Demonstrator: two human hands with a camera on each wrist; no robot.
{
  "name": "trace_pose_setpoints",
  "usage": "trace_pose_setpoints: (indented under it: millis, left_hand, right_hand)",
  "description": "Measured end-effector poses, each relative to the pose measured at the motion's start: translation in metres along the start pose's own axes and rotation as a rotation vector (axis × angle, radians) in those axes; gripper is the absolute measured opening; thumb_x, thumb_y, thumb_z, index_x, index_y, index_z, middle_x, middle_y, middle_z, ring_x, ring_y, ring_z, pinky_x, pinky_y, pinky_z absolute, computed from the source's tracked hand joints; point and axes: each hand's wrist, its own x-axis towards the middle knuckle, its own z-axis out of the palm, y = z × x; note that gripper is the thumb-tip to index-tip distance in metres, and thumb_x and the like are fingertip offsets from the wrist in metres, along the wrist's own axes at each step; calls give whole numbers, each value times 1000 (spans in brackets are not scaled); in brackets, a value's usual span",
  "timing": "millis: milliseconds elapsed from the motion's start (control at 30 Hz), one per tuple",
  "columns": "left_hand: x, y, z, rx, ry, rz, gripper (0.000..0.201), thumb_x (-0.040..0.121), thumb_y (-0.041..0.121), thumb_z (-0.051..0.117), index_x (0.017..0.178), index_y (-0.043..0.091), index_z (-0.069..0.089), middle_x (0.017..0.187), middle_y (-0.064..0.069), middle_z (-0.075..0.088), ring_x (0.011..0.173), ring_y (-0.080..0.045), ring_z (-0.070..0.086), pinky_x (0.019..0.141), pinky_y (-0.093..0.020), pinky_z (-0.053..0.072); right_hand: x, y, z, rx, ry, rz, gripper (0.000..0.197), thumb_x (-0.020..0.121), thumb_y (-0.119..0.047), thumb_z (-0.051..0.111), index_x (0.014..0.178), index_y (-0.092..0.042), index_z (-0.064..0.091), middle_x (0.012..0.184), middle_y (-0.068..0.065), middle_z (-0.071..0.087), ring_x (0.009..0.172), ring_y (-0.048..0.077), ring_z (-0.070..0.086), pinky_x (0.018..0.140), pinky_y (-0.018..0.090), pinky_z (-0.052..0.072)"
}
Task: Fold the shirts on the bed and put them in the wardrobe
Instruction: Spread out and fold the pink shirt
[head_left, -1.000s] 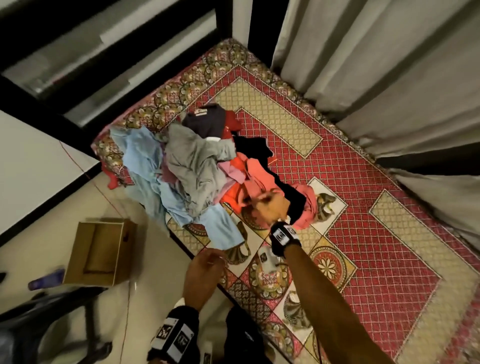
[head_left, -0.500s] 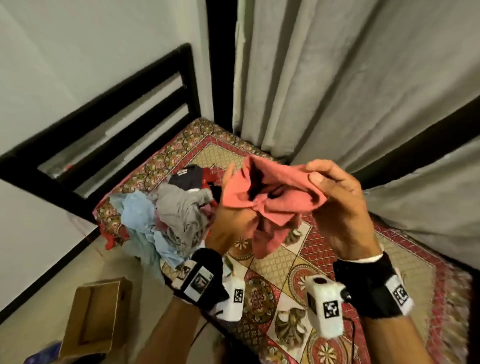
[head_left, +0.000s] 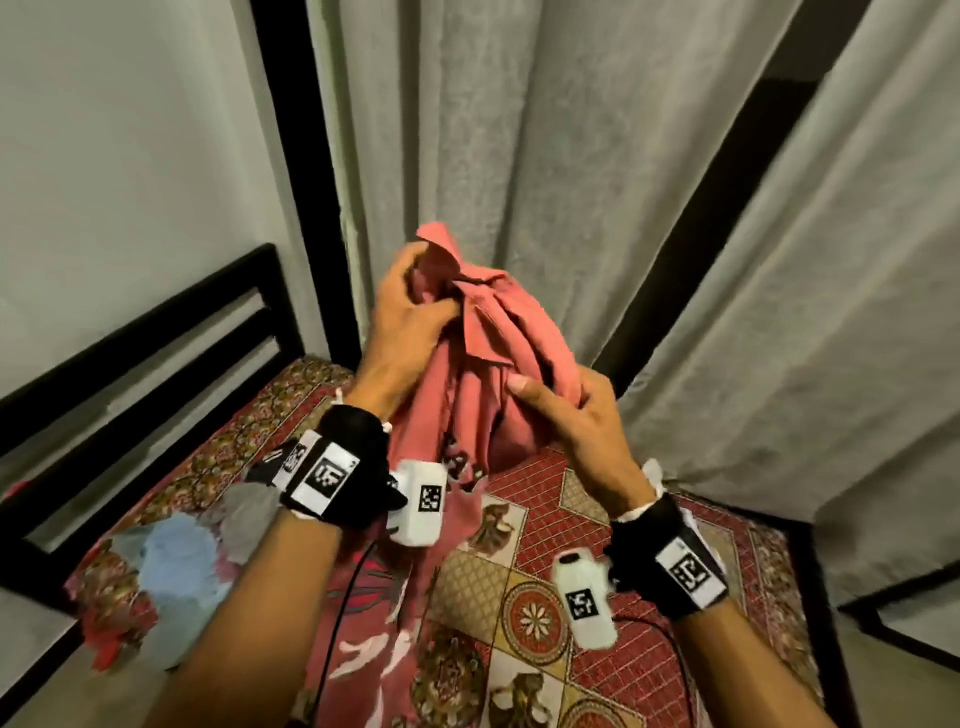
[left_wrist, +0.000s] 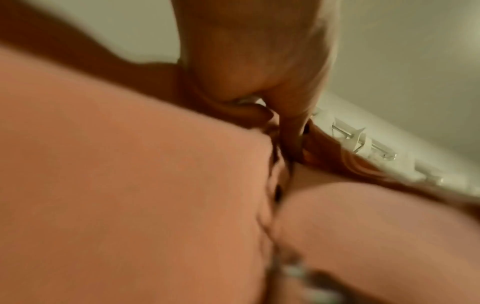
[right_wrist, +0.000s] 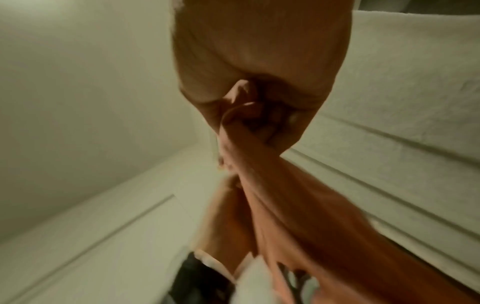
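A crumpled coral-pink shirt (head_left: 498, 353) hangs in the air above the bed, held up in front of the curtain. My left hand (head_left: 410, 312) grips its top near the collar, fingers curled into the cloth. My right hand (head_left: 566, 405) grips a bunch of fabric lower on the right side. The shirt's lower part, with a black and white print (head_left: 462, 462), drops between my wrists. The left wrist view is filled by blurred pink shirt (left_wrist: 130, 164) and my fingers (left_wrist: 291, 123). In the right wrist view my fingers (right_wrist: 249, 115) close round a twisted strand of the shirt (right_wrist: 285, 205).
The bed's red patterned cover (head_left: 597, 519) spreads below. A pile of other clothes, light blue and grey (head_left: 182, 561), lies at the left edge of the bed. A black headboard (head_left: 145, 332) stands at the left; grey curtains (head_left: 623, 182) hang behind.
One second ago my right hand reached into the pile on the bed. Since then both hands lifted the pink shirt; now it is higher and hangs longer, my left hand at its top.
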Motion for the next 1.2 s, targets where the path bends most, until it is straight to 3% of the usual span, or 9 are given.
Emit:
trace_pose_setpoints:
  millis: [100, 200, 400, 500, 600, 800, 900, 1000, 1200]
  left_hand:
    - [-17, -22, 15, 471, 205, -124, 85, 60, 63, 81, 127, 19, 54, 109, -4, 64, 101, -25, 64, 93, -47, 52]
    - [-92, -31, 62, 352, 395, 60, 45, 77, 47, 81, 100, 17, 57, 85, -2, 57, 78, -19, 55, 74, -44, 48]
    - [-226, -40, 222, 255, -46, -101, 65, 74, 50, 75, 132, 32, 54, 117, 15, 67, 105, 8, 62, 85, -29, 55]
    - [-231, -28, 277, 183, 147, -181, 29, 76, 50, 62, 85, 23, 66, 71, 17, 69, 60, 9, 54, 60, -29, 45]
    - [-244, 12, 311, 18, 199, -88, 28, 81, 34, 64, 107, 25, 67, 97, 14, 72, 85, -1, 64, 75, -25, 52]
    - [-273, 37, 393, 138, -126, -85, 57, 75, 42, 84, 125, 25, 62, 117, 9, 72, 108, -2, 68, 93, -25, 54]
    - [-272, 18, 436, 70, -70, -211, 23, 76, 39, 78, 87, 20, 71, 83, 10, 71, 74, -8, 62, 72, -35, 49]
    - [-256, 29, 462, 48, 57, -75, 18, 84, 22, 57, 71, 20, 70, 65, 14, 60, 64, -5, 49, 62, -26, 39]
    - [-231, 74, 501, 247, -288, 177, 30, 89, 13, 46, 69, -1, 63, 71, -6, 45, 70, -13, 40, 60, -39, 31]
  right_hand:
    - [7, -29, -26, 214, 88, 120, 28, 94, -12, 67, 121, -6, 72, 116, 12, 75, 108, 22, 70, 91, 37, 57]
    - [6, -43, -55, 507, 152, 274, 33, 93, -12, 62, 118, 9, 65, 116, 19, 68, 102, 28, 65, 86, 33, 55]
    - [-41, -48, -151, 1000, 7, 563, 21, 89, -9, 68, 110, -14, 64, 95, 4, 54, 88, 11, 57, 104, 19, 41]
    - [-78, -48, -204, 895, -50, 560, 11, 87, -10, 68, 78, -17, 70, 74, 1, 61, 69, 13, 63, 73, 25, 57]
    - [-103, -41, -266, 783, 4, 447, 35, 98, -10, 57, 73, -21, 79, 72, 1, 67, 67, 14, 66, 66, 29, 61]
    - [-146, -32, -353, 735, -23, 399, 22, 100, -13, 54, 100, -14, 76, 99, 15, 76, 92, 29, 74, 93, 40, 59]
    - [-160, -26, -391, 710, 57, 346, 34, 97, -18, 61, 127, -2, 66, 120, 16, 70, 110, 31, 68, 95, 41, 57]
    - [-183, -4, -436, 737, 172, 304, 29, 96, -23, 61, 120, -15, 73, 128, 8, 68, 124, 24, 61, 105, 45, 47]
    - [-274, 116, -510, 513, 565, 316, 28, 81, -19, 73, 109, -16, 70, 110, 2, 71, 104, 17, 66, 86, 35, 51]
